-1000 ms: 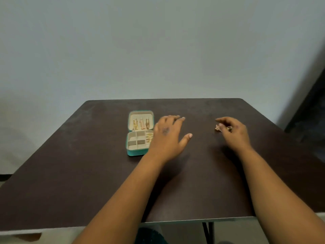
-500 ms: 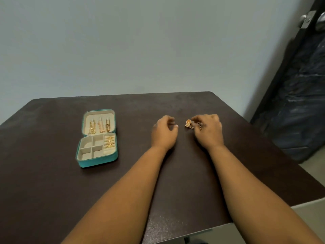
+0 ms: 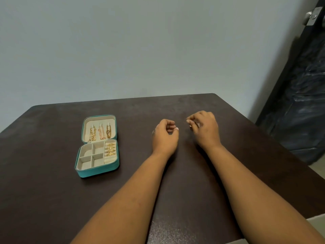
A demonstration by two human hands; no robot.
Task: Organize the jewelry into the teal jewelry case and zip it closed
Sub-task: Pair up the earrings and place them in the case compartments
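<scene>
The teal jewelry case [image 3: 97, 170] lies open on the left of the dark table [image 3: 52, 199]. Its lid holds three gold and rose chains [image 3: 100, 132], and gold rings [image 3: 110, 150] sit in the right slots of the base. The other cream compartments look bare. My left hand [image 3: 164, 138] hovers right of the case with its fingers curled in, and nothing shows in it. My right hand [image 3: 205, 128] is a little further right, pinching a small metallic jewelry piece [image 3: 191, 125] between thumb and fingers. Most of that piece is hidden by the fingers.
A pale wall stands behind the table's far edge. A dark door with a metal handle [image 3: 312, 16] and dark bagged stuff [image 3: 302, 110] fill the right side. The table's right corner edge [image 3: 314, 173] runs close to my right forearm.
My left hand left the case, came close to my right hand, then the two drew apart. The jewelry seen between them is now mostly hidden in my right fingers. The view shifted right.
</scene>
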